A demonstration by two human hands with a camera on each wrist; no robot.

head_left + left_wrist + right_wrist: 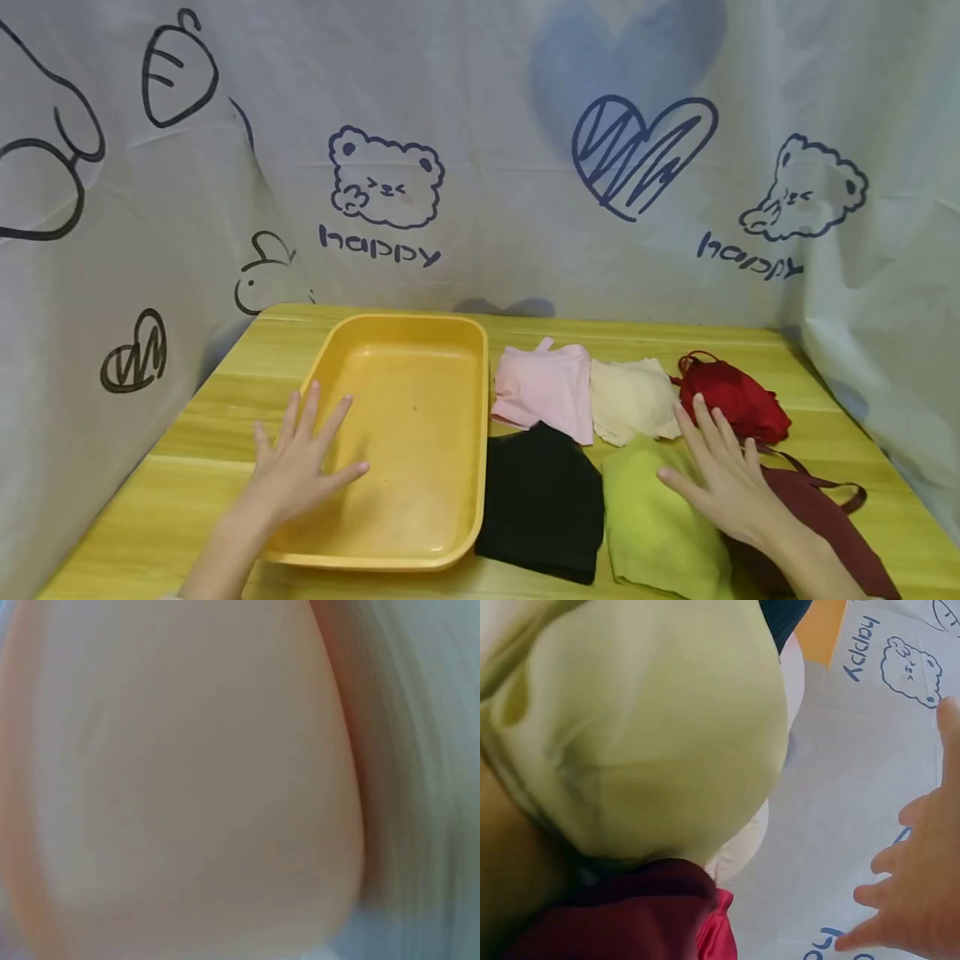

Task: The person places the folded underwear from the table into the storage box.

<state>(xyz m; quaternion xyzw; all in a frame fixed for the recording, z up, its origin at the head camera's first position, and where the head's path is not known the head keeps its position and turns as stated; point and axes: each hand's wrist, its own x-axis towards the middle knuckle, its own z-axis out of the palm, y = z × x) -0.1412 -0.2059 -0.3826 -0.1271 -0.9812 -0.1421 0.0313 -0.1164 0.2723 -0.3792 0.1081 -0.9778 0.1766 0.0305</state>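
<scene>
My left hand (294, 467), fingers spread, hovers over the left side of a yellow plastic tray (480, 433) and holds nothing. On the right, my right hand (723, 479) is spread in the air above a lime-green garment (660, 517) and a maroon garment with straps (817, 517). A black garment (543, 504) lies beside the tray. Behind these are a pink garment (543, 387), a cream one (633, 398) and a red one with thin straps (738, 400). The right wrist view shows the rounded green garment (667, 735) up close. Blurred skin fills most of the left wrist view.
The wooden table (195, 450) has a light wood grain. White sheeting (495, 167) with drawn bears, hearts and words hangs behind it and on both sides.
</scene>
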